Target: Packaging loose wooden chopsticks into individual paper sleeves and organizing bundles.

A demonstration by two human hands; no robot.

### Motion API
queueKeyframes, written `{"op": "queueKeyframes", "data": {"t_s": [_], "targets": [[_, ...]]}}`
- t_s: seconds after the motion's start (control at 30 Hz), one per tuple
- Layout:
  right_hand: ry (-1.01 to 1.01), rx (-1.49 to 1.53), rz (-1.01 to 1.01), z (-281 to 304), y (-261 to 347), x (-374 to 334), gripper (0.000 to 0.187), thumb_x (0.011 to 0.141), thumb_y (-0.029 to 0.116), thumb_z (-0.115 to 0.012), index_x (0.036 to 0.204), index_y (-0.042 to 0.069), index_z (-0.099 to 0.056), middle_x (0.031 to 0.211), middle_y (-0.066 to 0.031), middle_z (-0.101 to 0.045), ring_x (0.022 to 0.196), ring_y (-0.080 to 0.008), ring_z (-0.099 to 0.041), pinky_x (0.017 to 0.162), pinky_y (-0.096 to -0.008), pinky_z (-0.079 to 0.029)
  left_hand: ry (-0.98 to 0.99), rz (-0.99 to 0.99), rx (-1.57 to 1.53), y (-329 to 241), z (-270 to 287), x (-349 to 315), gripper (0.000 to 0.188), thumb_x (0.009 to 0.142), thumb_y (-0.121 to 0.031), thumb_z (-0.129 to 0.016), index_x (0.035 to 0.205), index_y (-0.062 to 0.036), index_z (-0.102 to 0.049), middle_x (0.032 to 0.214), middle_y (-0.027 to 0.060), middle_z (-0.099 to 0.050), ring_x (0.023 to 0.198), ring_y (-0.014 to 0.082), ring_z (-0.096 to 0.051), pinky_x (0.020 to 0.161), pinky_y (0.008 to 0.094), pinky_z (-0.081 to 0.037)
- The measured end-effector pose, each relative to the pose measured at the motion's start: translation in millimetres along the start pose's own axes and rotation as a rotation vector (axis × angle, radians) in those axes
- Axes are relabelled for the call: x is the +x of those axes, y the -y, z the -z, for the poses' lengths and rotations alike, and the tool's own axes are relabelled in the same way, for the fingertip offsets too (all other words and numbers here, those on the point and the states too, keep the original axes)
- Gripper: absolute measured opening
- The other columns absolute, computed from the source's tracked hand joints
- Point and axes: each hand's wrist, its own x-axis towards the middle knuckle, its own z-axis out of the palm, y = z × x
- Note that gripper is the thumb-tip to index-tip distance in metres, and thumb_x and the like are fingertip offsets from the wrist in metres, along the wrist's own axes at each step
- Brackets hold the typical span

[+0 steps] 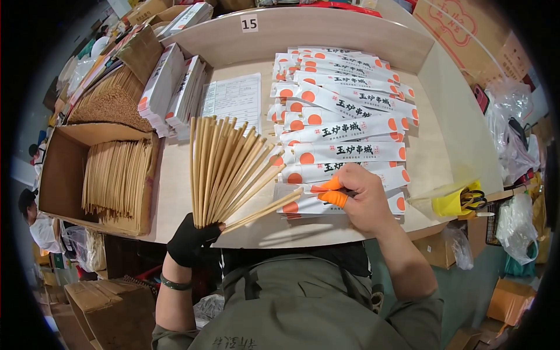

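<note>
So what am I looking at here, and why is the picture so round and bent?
It is one picture from a wide fisheye camera worn on a person's head, looking down at their own two hands; that lens bends straight edges. The left hand, in a black glove, grips a fan of chopsticks. The right hand, with orange finger covers, pinches a chopstick pair at the mouth of a paper sleeve. On the table lies a pile of sleeves, white with orange dots. A box on the left holds more chopsticks.
</note>
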Motion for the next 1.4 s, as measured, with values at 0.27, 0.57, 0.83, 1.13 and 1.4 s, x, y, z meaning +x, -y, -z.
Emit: {"op": "queueKeyframes", "data": {"t_s": [0.27, 0.57, 0.83, 1.13, 1.4], "targets": [[0.027, -0.553, 0.545, -27, 21, 11, 0.012, 0.073, 0.014, -0.066, 0.083, 0.008, -0.066, 0.076, -0.0036, -0.055, 0.074, -0.0220, -0.056, 0.067, -0.0337, -0.045, -0.273, -0.450, 0.093, -7, -43, 17, 0.019, 0.080, -0.016, -0.071, 0.092, -0.0027, -0.064, 0.083, 0.0043, -0.065, 0.080, 0.0150, -0.063, 0.072, 0.0289, -0.050], [-0.042, -0.689, 0.469, -28, 6, 10, 0.035, 0.072, 0.013, -0.063, 0.106, 0.001, -0.064, 0.080, -0.0068, -0.053, 0.076, -0.0236, -0.054, 0.065, -0.0354, -0.044, -0.529, -0.597, 0.050, -22, -67, 52, 0.020, 0.087, -0.018, -0.068, 0.091, 0.0003, -0.062, 0.068, 0.0018, -0.059, 0.062, 0.0096, -0.056, 0.054, 0.0253, -0.046], [0.029, -0.648, 0.480, -49, -23, -23, 0.018, 0.071, 0.006, -0.067, 0.088, 0.002, -0.062, 0.080, -0.0067, -0.054, 0.073, -0.0232, -0.055, 0.059, -0.0327, -0.044, -0.516, -0.507, -0.007, 23, -56, 47, 0.015, 0.084, -0.013, -0.069, 0.090, -0.0011, -0.064, 0.077, 0.0012, -0.062, 0.069, 0.0091, -0.057, 0.060, 0.0242, -0.045], [-0.117, -0.447, 0.284, -48, -27, -19, 0.015, 0.074, 0.004, -0.073, 0.079, 0.002, -0.058, 0.079, -0.0082, -0.055, 0.069, -0.0238, -0.054, 0.058, -0.0310, -0.044, -0.609, -0.556, 0.220, 29, -41, 30, 0.026, 0.081, -0.016, -0.075, 0.098, 0.0016, -0.065, 0.086, 0.0052, -0.067, 0.077, 0.0126, -0.061, 0.070, 0.0279, -0.050], [-0.033, 0.317, -0.376, -14, -3, 4, 0.014, 0.078, 0.003, -0.074, 0.077, -0.001, -0.061, 0.075, 0.0034, -0.049, 0.063, -0.0034, -0.043, 0.057, -0.0208, -0.037, -0.468, -0.519, 0.334, 26, -15, 16, 0.028, 0.078, -0.010, -0.074, 0.102, 0.0010, -0.064, 0.089, 0.0063, -0.068, 0.081, 0.0142, -0.063, 0.072, 0.0293, -0.050]]}}
